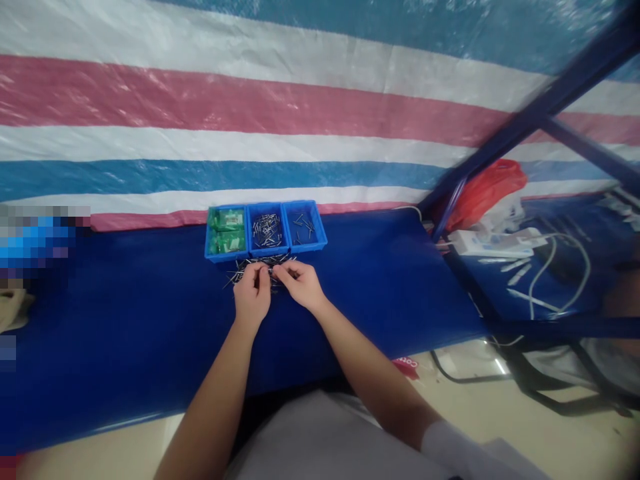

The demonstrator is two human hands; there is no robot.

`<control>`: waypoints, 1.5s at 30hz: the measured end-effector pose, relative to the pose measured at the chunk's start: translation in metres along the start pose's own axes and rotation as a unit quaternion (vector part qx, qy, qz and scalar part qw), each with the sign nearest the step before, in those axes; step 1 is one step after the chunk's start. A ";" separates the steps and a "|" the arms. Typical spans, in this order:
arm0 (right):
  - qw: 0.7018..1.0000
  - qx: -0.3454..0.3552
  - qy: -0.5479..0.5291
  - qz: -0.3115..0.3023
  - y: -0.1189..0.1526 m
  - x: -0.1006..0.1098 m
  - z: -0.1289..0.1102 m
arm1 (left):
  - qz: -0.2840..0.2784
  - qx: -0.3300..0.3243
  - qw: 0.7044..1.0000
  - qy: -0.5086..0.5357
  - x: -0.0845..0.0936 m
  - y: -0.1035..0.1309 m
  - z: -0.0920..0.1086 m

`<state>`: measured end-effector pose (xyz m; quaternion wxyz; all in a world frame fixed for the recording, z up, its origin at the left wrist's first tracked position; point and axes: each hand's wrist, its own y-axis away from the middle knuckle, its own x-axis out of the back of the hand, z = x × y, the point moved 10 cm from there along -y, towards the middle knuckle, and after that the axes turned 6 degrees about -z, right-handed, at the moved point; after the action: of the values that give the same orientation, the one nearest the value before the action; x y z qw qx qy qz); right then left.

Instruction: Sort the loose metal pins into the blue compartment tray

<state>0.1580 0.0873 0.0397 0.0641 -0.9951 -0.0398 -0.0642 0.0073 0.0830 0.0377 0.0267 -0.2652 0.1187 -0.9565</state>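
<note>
Over a loose pile of thin metal pieces [276,261], which look like pins or small rods, my two hands meet with fingertips close together. My left hand [253,293] is closed, thumb pressed to the fingers. My right hand [302,285] makes a similar pinch just beside it. Whatever lies between the fingertips is too small to make out. Right behind the pile stand three joined blue bins: the left bin [206,248] holds green packets [228,231], the middle bin [264,253] many short metal pieces [267,229], the right bin [320,233] several thin ones [303,227].
The blue table surface [390,280] runs up to a striped plastic sheet [300,153]. On the right, past a dark metal frame [500,143], are a red plastic bag [487,193], a white power strip [493,244] and a looping cable [585,287]. Part of another person shows at the right edge.
</note>
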 end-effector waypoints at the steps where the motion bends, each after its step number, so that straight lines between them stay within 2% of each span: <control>1: 1.000 0.001 -0.001 0.000 0.000 0.000 0.000 | 0.000 0.000 1.000 0.000 0.000 0.000 0.000; 45: 1.000 0.000 0.005 0.001 0.000 0.000 0.003 | -0.005 -0.002 1.000 -0.001 0.001 0.000 0.002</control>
<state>0.1583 0.0874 0.0369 0.0642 -0.9948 -0.0387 -0.0693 0.0073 0.0828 0.0399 0.0213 -0.2667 0.1187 -0.9562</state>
